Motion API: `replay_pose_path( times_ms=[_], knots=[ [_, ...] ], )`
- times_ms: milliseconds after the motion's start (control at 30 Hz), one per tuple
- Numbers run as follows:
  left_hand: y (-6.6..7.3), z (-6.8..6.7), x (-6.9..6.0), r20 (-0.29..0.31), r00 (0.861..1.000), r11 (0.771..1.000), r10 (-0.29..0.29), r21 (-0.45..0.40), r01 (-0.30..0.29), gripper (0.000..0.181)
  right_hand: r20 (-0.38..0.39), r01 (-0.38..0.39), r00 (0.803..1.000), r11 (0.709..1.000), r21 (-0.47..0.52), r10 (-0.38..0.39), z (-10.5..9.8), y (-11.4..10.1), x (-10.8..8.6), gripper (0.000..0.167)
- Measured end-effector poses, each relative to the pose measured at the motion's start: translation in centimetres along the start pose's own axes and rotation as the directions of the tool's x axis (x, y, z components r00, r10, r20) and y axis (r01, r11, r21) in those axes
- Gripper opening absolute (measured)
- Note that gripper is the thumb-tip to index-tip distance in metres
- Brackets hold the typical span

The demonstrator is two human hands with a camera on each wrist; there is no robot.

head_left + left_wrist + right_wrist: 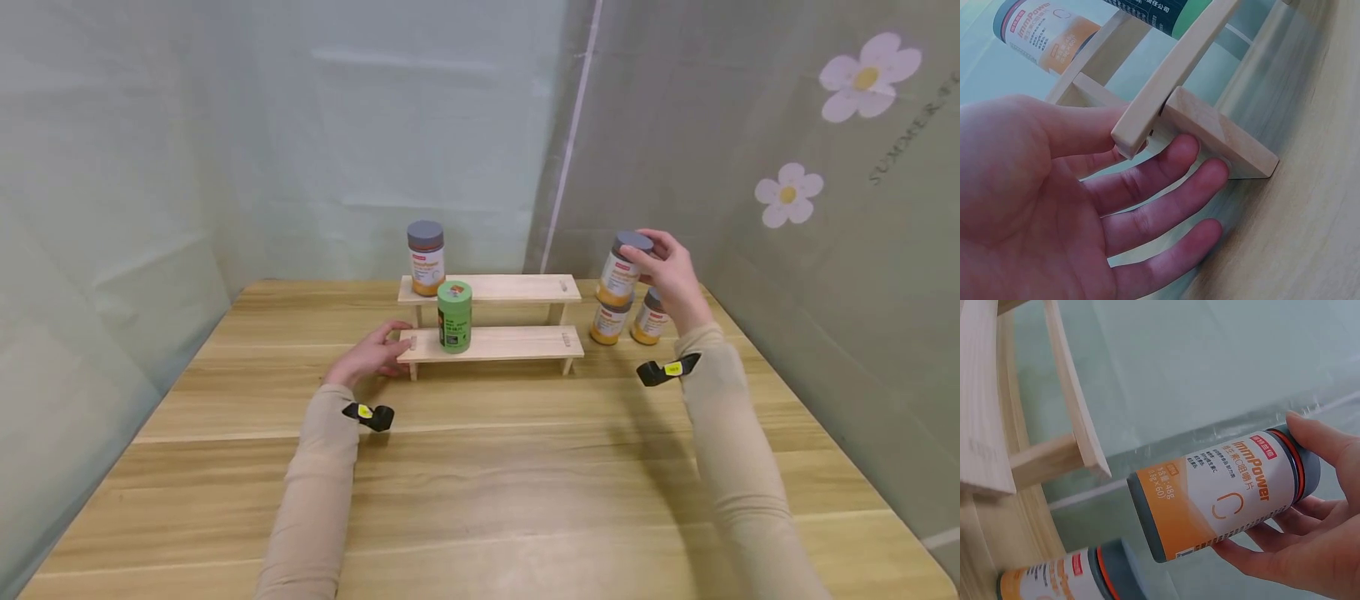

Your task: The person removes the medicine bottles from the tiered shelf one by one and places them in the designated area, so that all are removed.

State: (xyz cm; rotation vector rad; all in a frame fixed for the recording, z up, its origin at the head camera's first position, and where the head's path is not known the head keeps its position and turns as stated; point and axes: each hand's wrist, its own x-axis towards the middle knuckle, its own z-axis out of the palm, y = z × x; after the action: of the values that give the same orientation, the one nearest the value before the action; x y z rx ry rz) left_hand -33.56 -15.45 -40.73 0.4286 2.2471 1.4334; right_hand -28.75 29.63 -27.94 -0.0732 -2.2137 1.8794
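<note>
My right hand grips a pill bottle by its grey lid. In the right wrist view this bottle, with a white and orange label, is tilted and held off the table. Below it stand two similar bottles, one at the left and one at the right. My left hand pinches the left end of the lower step of a two-step wooden shelf, its thumb over the board. In the left wrist view, the other fingers spread beside the shelf's leg.
A green-lidded bottle stands toward the left of the lower step. Another grey-lidded bottle sits at the upper step's left end. The wooden table meets pale curtains behind and a grey flowered one at the right.
</note>
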Motion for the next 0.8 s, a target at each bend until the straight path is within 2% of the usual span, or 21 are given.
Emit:
replay_pose_path(
  times_ms=[367, 600, 800],
  knots=[
    [-0.1, 0.1, 0.1, -0.004, 1.000, 1.000, -0.009, 0.001, 0.009, 0.054, -0.060, 0.045, 0.997, 0.998, 0.034, -0.043, -2.2, 1.8, -1.5, 0.039],
    [-0.3, 0.2, 0.1, 0.001, 1.000, 1.000, -0.007, -0.002, 0.007, 0.054, -0.062, 0.073, 0.996, 0.995, 0.068, -0.068, -3.8, 3.2, -2.4, 0.037],
    [-0.1, 0.1, 0.1, -0.002, 1.000, 1.000, 0.000, -0.005, 0.000, 0.054, -0.074, 0.072, 0.995, 0.996, 0.048, -0.068, -5.0, 4.3, -2.6, 0.037]
  ],
)
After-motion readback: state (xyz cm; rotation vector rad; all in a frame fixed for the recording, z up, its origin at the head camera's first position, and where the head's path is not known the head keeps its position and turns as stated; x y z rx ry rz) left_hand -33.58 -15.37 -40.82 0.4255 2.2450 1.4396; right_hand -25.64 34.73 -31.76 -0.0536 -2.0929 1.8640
